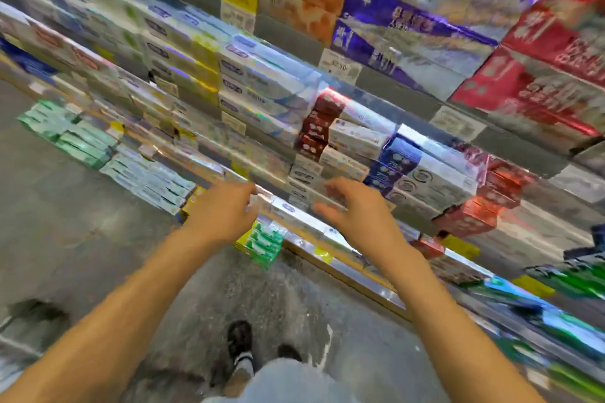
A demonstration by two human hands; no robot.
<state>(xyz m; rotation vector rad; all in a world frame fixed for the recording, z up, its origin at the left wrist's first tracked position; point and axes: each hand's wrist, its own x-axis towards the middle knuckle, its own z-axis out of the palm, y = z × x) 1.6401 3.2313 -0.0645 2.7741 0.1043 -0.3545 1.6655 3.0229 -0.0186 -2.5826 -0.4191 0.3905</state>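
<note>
While on shelf (370, 275), white box (291, 211) between left hand (226, 209), right hand (357, 209).

Shop shelving (386, 85) stacked with blurred cartons, grey speckled floor (65, 193)

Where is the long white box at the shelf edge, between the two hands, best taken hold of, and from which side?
Probably at its two short ends, coming from the aisle side: the long white box lies lengthwise along the shelf front, left hand at one end, right hand near the other; blur hides contact.
</note>
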